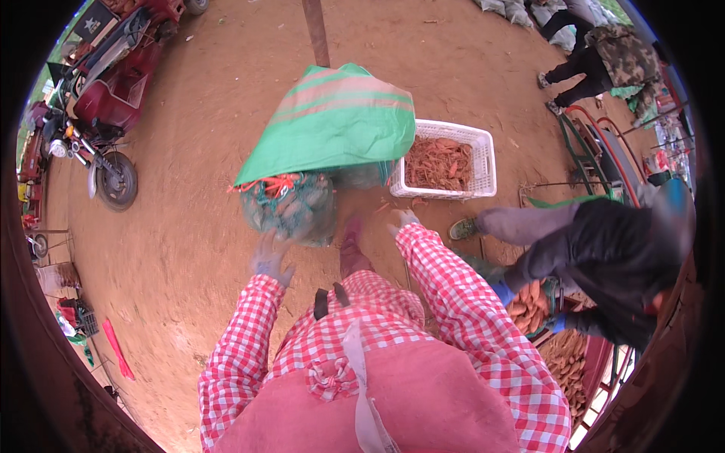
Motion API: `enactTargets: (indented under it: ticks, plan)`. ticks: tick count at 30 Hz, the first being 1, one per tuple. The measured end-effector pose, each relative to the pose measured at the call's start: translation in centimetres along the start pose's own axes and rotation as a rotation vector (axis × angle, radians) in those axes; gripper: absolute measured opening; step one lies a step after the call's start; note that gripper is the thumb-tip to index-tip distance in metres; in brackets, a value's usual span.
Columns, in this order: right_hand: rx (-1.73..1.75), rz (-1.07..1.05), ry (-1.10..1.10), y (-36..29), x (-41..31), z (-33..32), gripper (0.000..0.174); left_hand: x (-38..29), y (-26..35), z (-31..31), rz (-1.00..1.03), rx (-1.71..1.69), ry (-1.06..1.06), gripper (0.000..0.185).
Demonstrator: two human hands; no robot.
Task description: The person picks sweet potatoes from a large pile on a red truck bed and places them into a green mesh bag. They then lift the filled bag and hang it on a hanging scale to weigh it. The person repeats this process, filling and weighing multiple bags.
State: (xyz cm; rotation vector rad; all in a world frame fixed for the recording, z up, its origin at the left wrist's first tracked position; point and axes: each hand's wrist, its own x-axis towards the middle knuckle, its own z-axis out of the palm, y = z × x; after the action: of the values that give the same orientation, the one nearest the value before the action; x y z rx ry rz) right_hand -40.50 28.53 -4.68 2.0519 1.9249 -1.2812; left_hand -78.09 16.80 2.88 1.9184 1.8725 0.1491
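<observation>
My left hand [272, 257], in a pale work glove, is held with fingers spread just below a green mesh sack [291, 209] filled with lumpy produce and showing orange ties at its top. My right hand [403, 219], also gloved, hangs over the dirt, fingers apart and holding nothing, below a white plastic crate [485, 164]. In the crate lie reddish roots [439, 164] that look like sweet potatoes. A green woven sheet or sack with pale stripes [340, 124] covers the upper part of the mesh sack and reaches the crate's left side.
A co-worker [589, 249] in dark clothes bends at my right over a sack of sweet potatoes [529, 306]. Another person [612, 68] stoops farther back. A metal post [316, 31] rises beyond the green sheet. A red cargo tricycle [113, 102] stands at the upper left.
</observation>
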Motion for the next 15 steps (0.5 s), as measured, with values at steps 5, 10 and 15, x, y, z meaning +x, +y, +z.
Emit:
enactTargets:
  ticks: [5,10,15]
  plan:
    - [0.014,0.144,0.063,-2.7,11.9,-0.7,0.063,16.9,8.0,-0.3,0.166,0.148,-0.143,0.040]
    - [-0.054,0.233,0.076,-4.3,19.5,0.0,0.061,27.8,9.8,3.6,0.161,0.341,-0.290,0.036]
    - [0.136,0.176,0.139,-3.8,23.6,-0.9,0.057,31.2,8.6,5.0,0.201,0.267,-0.199,0.039]
